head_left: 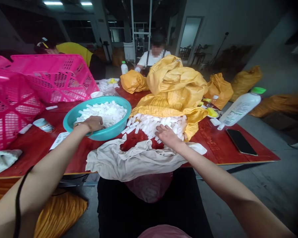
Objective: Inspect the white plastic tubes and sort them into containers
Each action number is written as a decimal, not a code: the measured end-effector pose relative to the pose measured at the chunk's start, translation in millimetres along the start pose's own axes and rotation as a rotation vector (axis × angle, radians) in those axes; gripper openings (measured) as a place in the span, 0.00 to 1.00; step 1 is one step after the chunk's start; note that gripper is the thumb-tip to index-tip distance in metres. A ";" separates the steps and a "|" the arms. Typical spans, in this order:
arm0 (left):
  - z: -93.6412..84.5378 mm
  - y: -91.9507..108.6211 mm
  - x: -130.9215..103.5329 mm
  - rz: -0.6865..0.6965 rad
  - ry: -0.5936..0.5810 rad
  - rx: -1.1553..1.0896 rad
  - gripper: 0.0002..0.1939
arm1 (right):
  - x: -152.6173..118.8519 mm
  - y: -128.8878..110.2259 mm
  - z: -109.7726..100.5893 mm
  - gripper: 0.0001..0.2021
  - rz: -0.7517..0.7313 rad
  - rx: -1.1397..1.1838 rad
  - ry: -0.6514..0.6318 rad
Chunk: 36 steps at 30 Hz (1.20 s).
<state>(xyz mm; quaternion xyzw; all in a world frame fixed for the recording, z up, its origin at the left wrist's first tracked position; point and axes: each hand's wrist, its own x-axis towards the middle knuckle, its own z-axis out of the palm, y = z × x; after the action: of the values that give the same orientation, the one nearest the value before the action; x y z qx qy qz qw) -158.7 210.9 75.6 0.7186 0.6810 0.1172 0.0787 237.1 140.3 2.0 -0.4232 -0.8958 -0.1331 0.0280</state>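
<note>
My left hand point(94, 123) reaches over the near rim of a teal basin point(109, 135), its loosely bent fingers against the short white plastic tubes point(109, 111) heaped inside. The undersides of those fingers are hidden. My right hand point(167, 135) lies with fingers apart on a second pile of white tubes point(149, 123), which spills from the mouth of a yellow woven sack point(178, 86). I see no tube clearly gripped in either hand. A crumpled beige cloth point(134, 160) lies along the table edge below both hands.
Pink plastic crates point(57, 77) stand at left, near a small white jar point(43, 125). To the right are a large white bottle point(240, 107) and a black phone point(240, 141) on the red table point(213, 152). A person point(154, 54) sits opposite; another bends at back left.
</note>
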 end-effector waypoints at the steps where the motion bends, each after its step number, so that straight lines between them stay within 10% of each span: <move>1: -0.8 1.6 -1.9 -0.043 0.000 0.022 0.13 | 0.4 0.8 -0.5 0.12 -0.016 0.027 0.018; 7: -12.7 9.5 -47.9 -0.083 0.161 0.020 0.20 | -43.2 -8.9 -20.9 0.12 0.146 0.737 0.363; 13: 10.2 61.0 -136.5 0.146 0.287 -0.500 0.21 | -81.0 -67.1 -27.0 0.13 0.230 1.485 0.133; 17: 50.5 109.1 -180.7 0.149 0.089 -0.886 0.19 | -77.9 -97.3 -29.5 0.10 0.230 1.541 0.167; 22: 90.6 141.6 -212.9 0.312 0.046 -0.706 0.10 | -79.4 -112.2 -39.2 0.10 0.132 1.617 0.160; 29: 76.0 144.7 -226.1 0.162 0.138 -0.874 0.11 | -91.1 -118.5 -40.5 0.09 0.119 1.457 0.159; 36: 77.9 159.4 -237.3 0.292 0.073 -0.651 0.06 | -97.6 -127.8 -29.8 0.07 0.101 1.176 0.163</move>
<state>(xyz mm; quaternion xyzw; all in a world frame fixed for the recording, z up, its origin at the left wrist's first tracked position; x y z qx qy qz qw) 5.2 -31.7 29.7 0.7409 0.5004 0.3637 0.2615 199.9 -18.3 -12.6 -0.3672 -0.7928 0.3549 0.3328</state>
